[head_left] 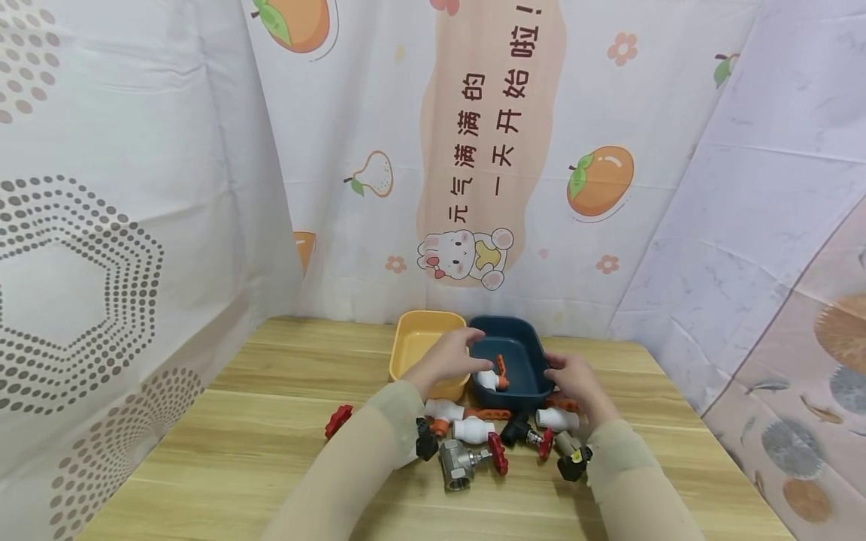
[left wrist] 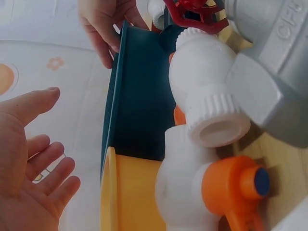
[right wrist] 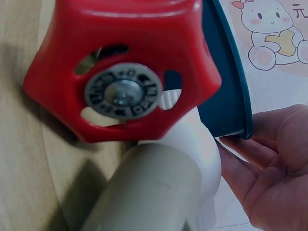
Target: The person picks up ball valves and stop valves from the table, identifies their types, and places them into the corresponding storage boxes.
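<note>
My left hand [head_left: 449, 359] hovers over the adjoining rims of the yellow bin [head_left: 395, 361] and the dark blue bin [head_left: 521, 346]. Its fingers [left wrist: 53, 178] are loosely bent and hold nothing, with the thumb apart. At the blue bin's right side, my right hand [head_left: 575, 379] pinches the wall near the front corner; part of its grip is hidden behind that wall in the right wrist view. Inside the blue bin lies a white ball valve [head_left: 489, 380] with an orange handle.
In front of the bins lie white ball valves [head_left: 473, 430], a metal gate valve [head_left: 458, 462] with a red handwheel, and a black valve [head_left: 517, 430]. Another red handwheel [head_left: 337, 421] shows left of my left forearm. A patterned curtain [head_left: 358, 248] hangs behind the wooden table [head_left: 271, 376].
</note>
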### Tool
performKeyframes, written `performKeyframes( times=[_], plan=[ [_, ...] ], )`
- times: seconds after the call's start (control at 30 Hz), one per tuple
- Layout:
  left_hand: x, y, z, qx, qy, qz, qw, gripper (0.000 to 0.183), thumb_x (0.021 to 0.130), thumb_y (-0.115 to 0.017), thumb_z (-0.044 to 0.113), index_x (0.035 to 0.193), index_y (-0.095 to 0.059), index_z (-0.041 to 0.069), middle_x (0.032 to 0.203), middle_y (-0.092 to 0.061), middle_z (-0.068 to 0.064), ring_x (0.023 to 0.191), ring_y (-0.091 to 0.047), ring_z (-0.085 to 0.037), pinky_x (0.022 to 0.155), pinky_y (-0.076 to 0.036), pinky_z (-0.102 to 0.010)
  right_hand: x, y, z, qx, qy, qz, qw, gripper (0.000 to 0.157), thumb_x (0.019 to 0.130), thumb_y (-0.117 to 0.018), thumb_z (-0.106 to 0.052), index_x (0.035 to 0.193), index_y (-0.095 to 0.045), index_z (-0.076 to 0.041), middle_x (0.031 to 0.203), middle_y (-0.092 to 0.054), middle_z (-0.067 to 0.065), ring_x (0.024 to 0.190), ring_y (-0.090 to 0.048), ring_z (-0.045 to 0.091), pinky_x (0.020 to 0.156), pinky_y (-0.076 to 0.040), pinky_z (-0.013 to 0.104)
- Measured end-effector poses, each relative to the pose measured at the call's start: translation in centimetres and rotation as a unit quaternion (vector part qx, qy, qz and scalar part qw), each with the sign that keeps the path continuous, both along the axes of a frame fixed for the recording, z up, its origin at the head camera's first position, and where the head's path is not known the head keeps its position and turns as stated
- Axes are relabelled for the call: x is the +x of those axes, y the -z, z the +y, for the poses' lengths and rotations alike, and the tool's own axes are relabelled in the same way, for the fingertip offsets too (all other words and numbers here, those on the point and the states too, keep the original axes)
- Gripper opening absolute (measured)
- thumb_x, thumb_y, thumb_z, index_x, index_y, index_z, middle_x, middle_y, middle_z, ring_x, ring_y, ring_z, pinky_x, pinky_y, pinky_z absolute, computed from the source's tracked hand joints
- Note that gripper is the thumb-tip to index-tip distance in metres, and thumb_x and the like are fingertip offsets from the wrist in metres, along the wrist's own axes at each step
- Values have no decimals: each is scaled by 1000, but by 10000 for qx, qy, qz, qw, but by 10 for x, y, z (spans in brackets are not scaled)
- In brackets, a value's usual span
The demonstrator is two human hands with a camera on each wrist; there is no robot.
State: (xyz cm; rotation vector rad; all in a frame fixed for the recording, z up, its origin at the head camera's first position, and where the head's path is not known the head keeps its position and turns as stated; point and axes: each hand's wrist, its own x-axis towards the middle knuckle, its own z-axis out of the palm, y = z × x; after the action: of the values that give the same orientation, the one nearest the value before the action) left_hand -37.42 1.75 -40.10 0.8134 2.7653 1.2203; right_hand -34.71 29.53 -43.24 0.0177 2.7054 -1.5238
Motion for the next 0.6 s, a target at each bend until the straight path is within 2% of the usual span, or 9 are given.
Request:
performKeyframes(
  times=[0.43,0.6],
  plan=[
    [5,-12,-18,-249,165,234,9993,68,86,-80,43,145,-57,16,140,-59,-1,124,-56,-20,99,-51,-38,0,0,1,-73,-31,-25,10000,51,101,-52,1,150,-40,9,147,-43,36,115,-62,45,77,-60,47],
    [12,-20,-24,-380,276,323,9984,70,86,-80,42,146,-56,14,141,-59,-3,123,-55,-21,98,-50,-37,1,0,1,-35,-53,-8,10000,51,101,-52,1,150,-40,10,146,-43,36,116,-61,46,78,-60,49]
  ],
)
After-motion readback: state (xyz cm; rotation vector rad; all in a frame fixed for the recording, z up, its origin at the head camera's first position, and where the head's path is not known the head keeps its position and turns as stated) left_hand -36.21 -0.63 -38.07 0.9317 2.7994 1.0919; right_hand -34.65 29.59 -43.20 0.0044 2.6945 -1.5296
